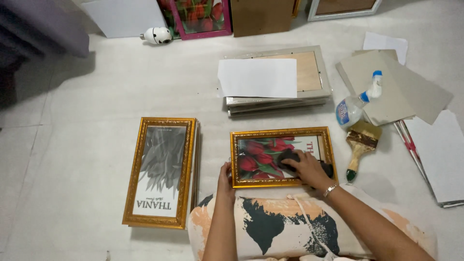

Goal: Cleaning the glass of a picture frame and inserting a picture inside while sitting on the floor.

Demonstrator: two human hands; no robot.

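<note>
A gold ornate rectangular picture frame with a red tulip print (pixel 270 155) lay flat on the white floor (pixel 96 92), just above the person's lap at the centre of the view. The left hand (pixel 224 178) gripped the frame's lower left corner, thumb on the gilt edge. The right hand (pixel 309 168) pressed a dark cloth (pixel 289 157) onto the glass, fingers spread flat over it rather than clenched.

At nine o'clock from that frame, well apart, lay a stack of gold frames with a grey leaf print (pixel 162 171) on top, standing lengthwise. At twelve o'clock sat a pile of pale grey frames (pixel 309 92) with a white paper sheet (pixel 257 77) resting across it. At three o'clock, just beside the tulip frame, lay a wide wooden-handled paintbrush (pixel 360 147); beyond it, at about two o'clock, a clear plastic spray bottle with a blue and white nozzle (pixel 355 105) lay against grey cardboard sheets (pixel 394 82).
</note>
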